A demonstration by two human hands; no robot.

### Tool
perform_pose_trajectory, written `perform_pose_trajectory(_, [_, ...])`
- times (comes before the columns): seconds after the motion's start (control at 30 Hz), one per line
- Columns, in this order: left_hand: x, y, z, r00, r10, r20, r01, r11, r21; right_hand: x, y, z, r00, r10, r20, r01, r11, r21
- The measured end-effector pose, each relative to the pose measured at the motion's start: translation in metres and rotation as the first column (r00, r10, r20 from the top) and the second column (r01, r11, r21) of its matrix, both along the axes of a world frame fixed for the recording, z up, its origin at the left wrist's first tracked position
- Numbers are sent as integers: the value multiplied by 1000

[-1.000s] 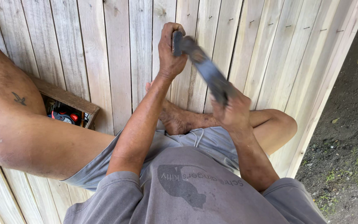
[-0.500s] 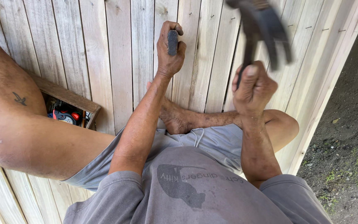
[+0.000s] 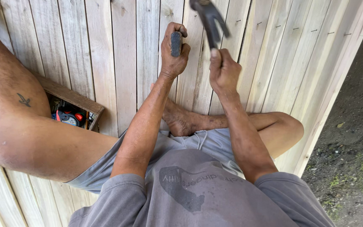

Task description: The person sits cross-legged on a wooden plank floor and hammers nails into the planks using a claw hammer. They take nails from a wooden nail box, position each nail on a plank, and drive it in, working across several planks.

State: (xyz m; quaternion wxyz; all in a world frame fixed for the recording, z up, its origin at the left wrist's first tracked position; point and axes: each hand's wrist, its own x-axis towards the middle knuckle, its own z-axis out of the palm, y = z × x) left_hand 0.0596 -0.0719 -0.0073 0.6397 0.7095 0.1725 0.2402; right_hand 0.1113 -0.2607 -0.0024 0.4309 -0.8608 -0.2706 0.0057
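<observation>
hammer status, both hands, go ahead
Right hand gripping hammer, head raised above the boards. Left hand closed on a dark tool set against the wood. Bare foot lies below the hands.

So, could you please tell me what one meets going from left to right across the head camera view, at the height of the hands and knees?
Bent knee → wooden box of tools → left hand gripping a dark tool → right hand with raised claw hammer → bare dirt ground.
</observation>
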Motion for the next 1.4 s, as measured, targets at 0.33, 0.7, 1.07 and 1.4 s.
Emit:
perform_pose_trajectory(0.33, [0, -1, 1, 999, 17, 46, -20, 998, 52, 32, 13, 6, 968, -163, -191, 87, 930, -356])
perform_pose_trajectory(0.7, [3, -3, 8, 1000, -5, -14, 6, 1000, 31, 25, 22, 20, 924, -170, -341, -14, 880, -475])
perform_pose_trajectory(1.07, [4, -5, 9, 998, 16, -60, -16, 1000, 0, 26, 17, 0, 994, -72, -87, 44, 955, -295])
perform_pose_trajectory(1.4, [-4, -53, 32, 999, 7, 54, -8, 1000, 19, -18, -26, 20, 941, -196, -276, 76, 917, -392])
